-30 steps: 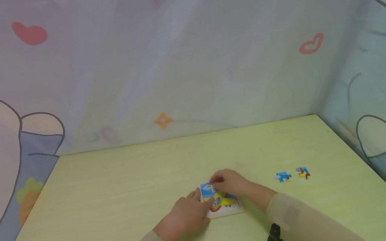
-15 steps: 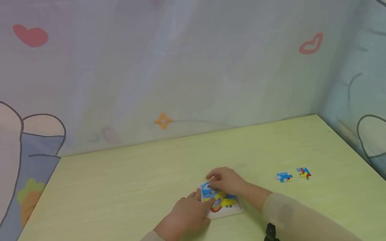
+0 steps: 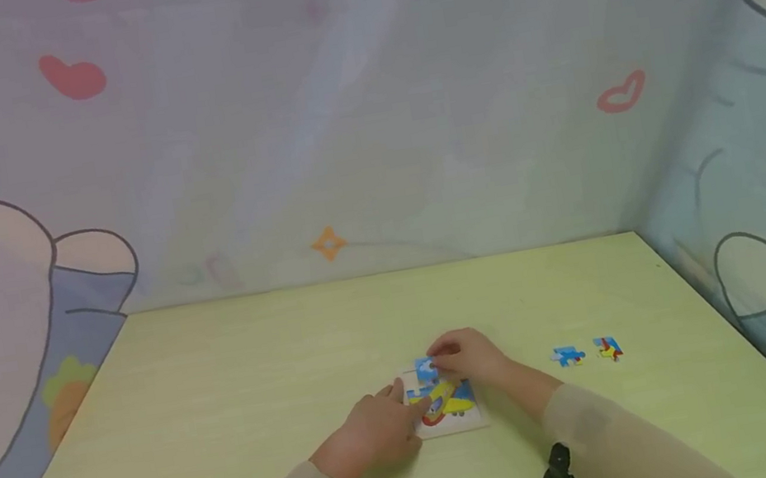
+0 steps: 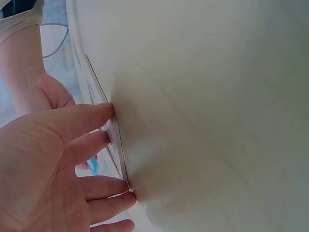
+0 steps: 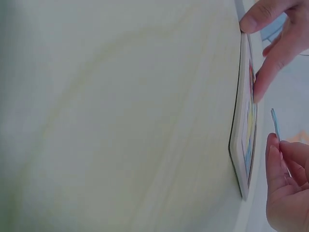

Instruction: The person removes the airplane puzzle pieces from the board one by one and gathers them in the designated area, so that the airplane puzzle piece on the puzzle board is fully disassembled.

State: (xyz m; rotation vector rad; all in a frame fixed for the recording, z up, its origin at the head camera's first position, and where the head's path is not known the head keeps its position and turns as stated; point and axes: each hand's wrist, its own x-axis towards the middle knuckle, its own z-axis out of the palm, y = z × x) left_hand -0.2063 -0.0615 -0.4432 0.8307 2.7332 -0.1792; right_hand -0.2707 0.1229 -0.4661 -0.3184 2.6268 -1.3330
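Note:
My right hand (image 3: 471, 357) pinches a blue jigsaw piece (image 3: 425, 369) between thumb and fingers, over the far side of a small puzzle board (image 3: 451, 428). In the right wrist view the piece (image 5: 275, 124) stands edge-on, raised off the board (image 5: 235, 140). A yellow airplane with a red part shows on the board; its far left corner is bare white. My left hand (image 3: 382, 425) steadies the board, index finger laid over the picture. The left wrist view shows its thumb and other fingers (image 4: 104, 186) fairly straight against the board's edges.
Two loose jigsaw pieces, a mostly blue one (image 3: 568, 356) and a blue, yellow and red one (image 3: 608, 348), lie on the light table (image 3: 259, 359) to the right. A printed cloth backdrop (image 3: 362, 108) rises behind the table.
My right hand has lifted the blue piece away from the board's far left corner and shifted it slightly right, baring white there. The left hand stays on the board.

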